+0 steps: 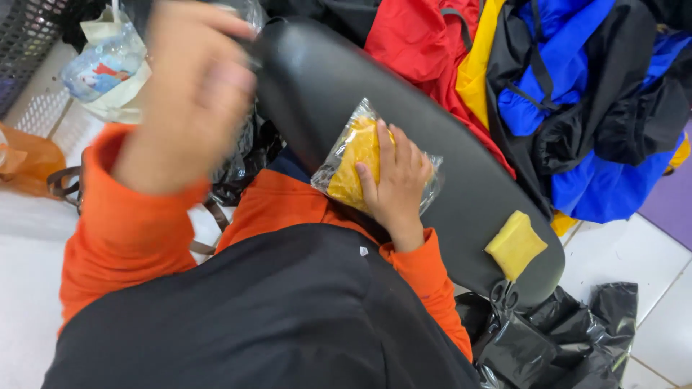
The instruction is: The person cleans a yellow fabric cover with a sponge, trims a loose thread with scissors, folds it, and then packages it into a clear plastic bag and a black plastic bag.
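Layout around the padded board

The padded board point(461, 180) runs slantwise across the lap. On its middle lies a bagged folded cloth point(357, 162), with the right hand point(396, 184) flat on it. Nearer the board's lower right end lies an unbagged folded cloth point(515, 245), with scissors point(504, 295) at the edge just below it. Behind the board, a pile of garments point(577, 94). Below its lower end, a plastic bag point(562, 338) on the floor. Left of the board, the raised left hand point(191, 94), and beyond it a pouch point(108, 65) and a basket point(25, 39).
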